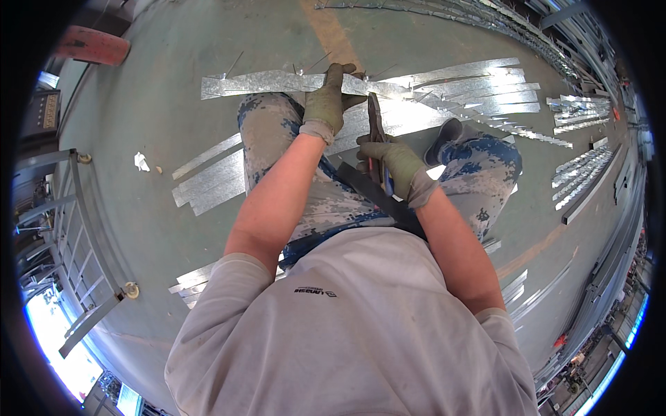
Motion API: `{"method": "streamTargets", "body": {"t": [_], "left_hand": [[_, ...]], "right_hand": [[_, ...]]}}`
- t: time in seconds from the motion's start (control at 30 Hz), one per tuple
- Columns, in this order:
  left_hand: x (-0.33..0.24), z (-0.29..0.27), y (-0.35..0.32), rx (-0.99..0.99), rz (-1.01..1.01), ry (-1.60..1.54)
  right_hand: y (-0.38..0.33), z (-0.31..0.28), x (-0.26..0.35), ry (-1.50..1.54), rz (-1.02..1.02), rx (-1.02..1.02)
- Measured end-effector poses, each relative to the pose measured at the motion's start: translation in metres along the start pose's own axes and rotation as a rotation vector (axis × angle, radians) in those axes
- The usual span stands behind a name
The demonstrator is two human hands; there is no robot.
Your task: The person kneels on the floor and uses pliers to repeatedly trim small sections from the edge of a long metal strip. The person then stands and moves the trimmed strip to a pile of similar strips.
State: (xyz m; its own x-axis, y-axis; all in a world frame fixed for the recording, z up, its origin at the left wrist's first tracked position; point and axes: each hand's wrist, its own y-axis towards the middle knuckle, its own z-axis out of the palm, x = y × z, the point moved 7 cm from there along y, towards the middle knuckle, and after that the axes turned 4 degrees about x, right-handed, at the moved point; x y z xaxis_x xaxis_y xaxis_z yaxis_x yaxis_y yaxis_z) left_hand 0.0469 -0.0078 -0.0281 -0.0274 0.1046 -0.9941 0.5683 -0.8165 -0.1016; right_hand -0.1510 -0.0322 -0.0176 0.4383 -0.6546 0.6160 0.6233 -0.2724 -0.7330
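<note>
My left hand point(325, 105), in an olive work glove, is closed around a long galvanized metal strip point(260, 83), held crosswise above my knees. Thin wire-like pieces point(317, 62) stick up along the strip's far edge. In my gloved right hand point(397, 161) is a pair of dark-jawed pliers point(375, 119) with reddish and blue grips. Their jaws point away from me and reach the strip just right of my left hand; whether they bite on it I cannot tell. A dark strap or bar point(378, 194) lies across my lap below the right hand.
More flat metal strips point(503, 90) lie fanned out on the green floor ahead, with others point(215, 184) by my left knee. Bundles of strips point(581, 177) are at the right. A wheeled metal frame point(83, 243) stands left, and a red cylinder point(94, 46) lies far left.
</note>
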Motion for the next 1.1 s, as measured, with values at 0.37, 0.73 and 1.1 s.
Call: {"method": "streamTargets", "body": {"t": [0.37, 0.73, 1.1], "left_hand": [[-0.007, -0.001, -0.002, -0.044, -0.135, -0.294], [0.019, -0.004, 0.016, -0.085, 0.105, 0.386], [0.022, 0.008, 0.026, -0.174, -0.089, -0.599]], "right_hand": [[0.015, -0.001, -0.011, -0.213, -0.132, -0.109], [-0.005, 0.015, 0.036, -1.237, 0.009, -0.522], [-0.028, 0.048, 0.079, -1.749, 0.188, -0.576]]}}
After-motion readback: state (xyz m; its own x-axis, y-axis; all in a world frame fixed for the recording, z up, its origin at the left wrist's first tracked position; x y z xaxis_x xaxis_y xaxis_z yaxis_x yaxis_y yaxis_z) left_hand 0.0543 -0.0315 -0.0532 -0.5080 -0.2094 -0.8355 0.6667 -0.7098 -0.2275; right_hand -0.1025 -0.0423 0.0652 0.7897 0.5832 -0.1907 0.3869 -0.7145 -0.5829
